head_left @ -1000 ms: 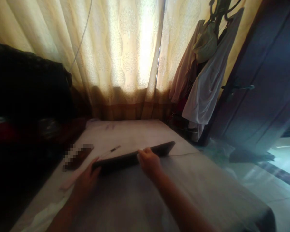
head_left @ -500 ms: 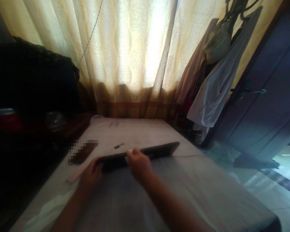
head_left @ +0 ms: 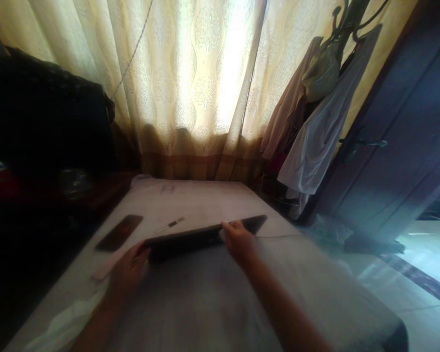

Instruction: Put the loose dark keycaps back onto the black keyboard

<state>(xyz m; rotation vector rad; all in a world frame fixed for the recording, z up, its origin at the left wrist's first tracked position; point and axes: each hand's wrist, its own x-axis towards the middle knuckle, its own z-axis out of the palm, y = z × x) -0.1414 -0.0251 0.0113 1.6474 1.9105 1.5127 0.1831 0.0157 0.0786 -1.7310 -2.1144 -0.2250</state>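
Note:
A long, flat dark device [head_left: 190, 241] is tilted up on its edge above the cloth-covered surface [head_left: 190, 198]; whether it is a laptop or a keyboard I cannot tell. My left hand [head_left: 129, 266] is closed around its left end. At the top edge, right of the middle, my right hand [head_left: 241, 242] presses a small white wad [head_left: 223, 234], like a tissue or cloth, against the device. My right fingers are closed and hide most of the wad. A thin cable [head_left: 280, 236] runs rightward from near the device's right end.
Beyond my left hand lie a phone [head_left: 120, 233] and a small dark stick with a cord loop [head_left: 173, 223]. A pink strip [head_left: 104, 272] and crumpled white material [head_left: 68, 315] are at the left. Clothes [head_left: 311, 151] hang by the door [head_left: 392, 161], before a curtain [head_left: 205, 93].
My right hand has slid rightward along the device's top edge with the white wad. My left hand stays at the left end. The whole view has shifted slightly.

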